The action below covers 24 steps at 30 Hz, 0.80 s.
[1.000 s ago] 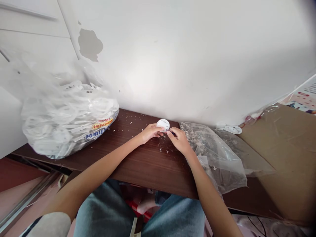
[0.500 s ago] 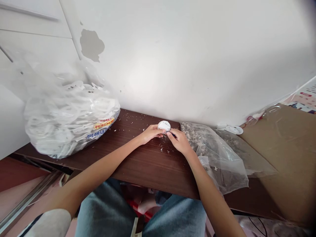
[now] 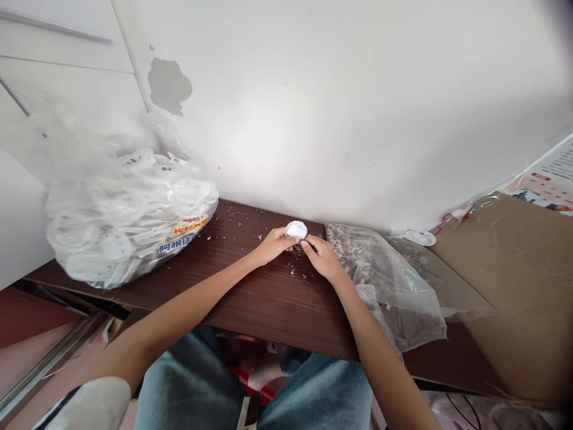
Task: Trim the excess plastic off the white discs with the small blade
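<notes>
A small round white piece (image 3: 296, 229) is held up over the dark wooden table (image 3: 268, 295). My left hand (image 3: 274, 245) grips it at its left and lower edge, thumb on top. Close beside it, my right hand (image 3: 321, 255) is closed around a thin dark object that shows only in part between thumb and forefinger, its tip at the white piece's lower right edge. Small white shavings lie scattered on the table below and behind my hands.
A big clear bag of white plastic parts (image 3: 129, 221) stands at the left. To the right lie a clear bag with shavings (image 3: 385, 269), white round pieces (image 3: 421, 237) by the wall and a brown cardboard box (image 3: 528, 280). A white wall (image 3: 313, 107) rises behind.
The white piece has tilted slightly in my fingers. Both hands stay close together around it, and the whole view has shifted a little.
</notes>
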{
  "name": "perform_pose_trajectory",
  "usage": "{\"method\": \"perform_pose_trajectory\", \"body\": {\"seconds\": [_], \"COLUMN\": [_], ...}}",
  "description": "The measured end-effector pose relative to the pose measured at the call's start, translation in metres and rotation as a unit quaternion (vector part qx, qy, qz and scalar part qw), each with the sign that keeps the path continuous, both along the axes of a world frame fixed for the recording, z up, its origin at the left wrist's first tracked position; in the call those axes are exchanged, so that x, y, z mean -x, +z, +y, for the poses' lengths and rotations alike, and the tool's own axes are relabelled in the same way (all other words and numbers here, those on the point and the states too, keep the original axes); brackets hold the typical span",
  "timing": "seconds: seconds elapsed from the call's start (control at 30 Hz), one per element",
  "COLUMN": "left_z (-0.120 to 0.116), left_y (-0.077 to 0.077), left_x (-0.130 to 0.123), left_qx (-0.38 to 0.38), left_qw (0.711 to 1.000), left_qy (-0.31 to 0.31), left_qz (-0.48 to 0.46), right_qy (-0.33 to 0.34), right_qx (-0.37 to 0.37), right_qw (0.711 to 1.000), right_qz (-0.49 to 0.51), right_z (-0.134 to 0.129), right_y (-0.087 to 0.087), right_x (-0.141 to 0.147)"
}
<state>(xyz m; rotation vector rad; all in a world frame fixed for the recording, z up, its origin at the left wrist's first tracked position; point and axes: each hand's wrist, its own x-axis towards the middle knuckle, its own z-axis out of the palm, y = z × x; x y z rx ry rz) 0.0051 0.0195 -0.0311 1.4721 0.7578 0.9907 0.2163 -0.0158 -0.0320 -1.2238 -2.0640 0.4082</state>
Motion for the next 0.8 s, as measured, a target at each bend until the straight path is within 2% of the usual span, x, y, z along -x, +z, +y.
{"method": "perform_pose_trajectory", "body": {"seconds": [0.13,0.3,0.8], "left_z": [0.000,0.005,0.008], "left_y": [0.004,0.003,-0.001], "left_x": [-0.003,-0.001,0.000], "left_qx": [0.057,0.084,0.057], "left_qw": [0.998,0.995,0.997], "left_qy": [-0.013,-0.034,-0.049], "left_qz": [-0.024,-0.037,-0.021], "right_qy": [0.007,-0.006,-0.046], "right_qx": [0.006,0.004,0.044], "right_qw": [0.996,0.994,0.983], "right_qz": [0.090,0.108,0.170], "right_z": [0.001,0.000,-0.002], "right_y": [-0.001,0.000,-0.004], "right_x": [-0.001,-0.002,0.014]}}
